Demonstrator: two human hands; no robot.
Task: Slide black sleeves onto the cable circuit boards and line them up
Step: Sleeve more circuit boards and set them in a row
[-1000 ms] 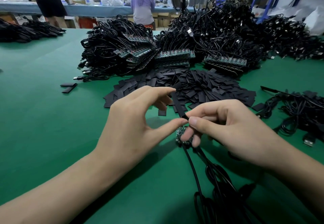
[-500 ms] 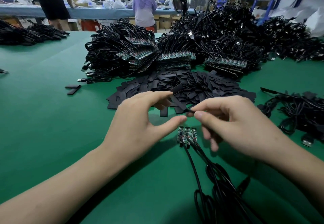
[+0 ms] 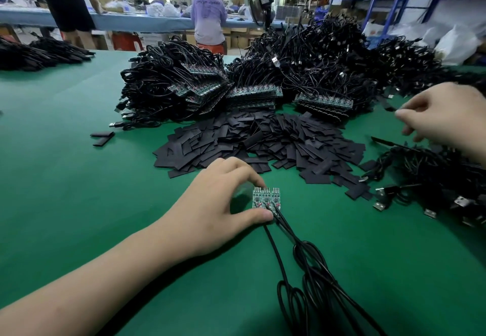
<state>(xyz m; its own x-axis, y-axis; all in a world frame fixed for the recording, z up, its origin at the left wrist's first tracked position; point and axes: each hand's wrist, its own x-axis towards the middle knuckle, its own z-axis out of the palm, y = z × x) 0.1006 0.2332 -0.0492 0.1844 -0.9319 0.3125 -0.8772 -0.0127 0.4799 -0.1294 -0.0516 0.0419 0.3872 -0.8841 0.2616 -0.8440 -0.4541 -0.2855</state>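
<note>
- Right hand (image 3: 441, 114): left circuit boards (image 3: 266, 198), travelled up and right, ended above cable heap (image 3: 434, 178) at right side of table (image 3: 65, 178) (fingers motion-blurred, grip unreadable).
- Left hand (image 3: 210, 204): dropped from raised pinch to table surface; index tip came to top edge of boards, thumb to cable end.
- Two-hand pinch on black sleeve above boards: released.
- Boards: came fully into view, three in row, flat on table.

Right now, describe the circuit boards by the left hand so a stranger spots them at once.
On the green table, find the heap of flat black sleeves. Just nearer, the left hand pinches a short row of circuit boards. Unlike the stacked boards behind, these lie alone, black cables trailing toward the camera.
</note>
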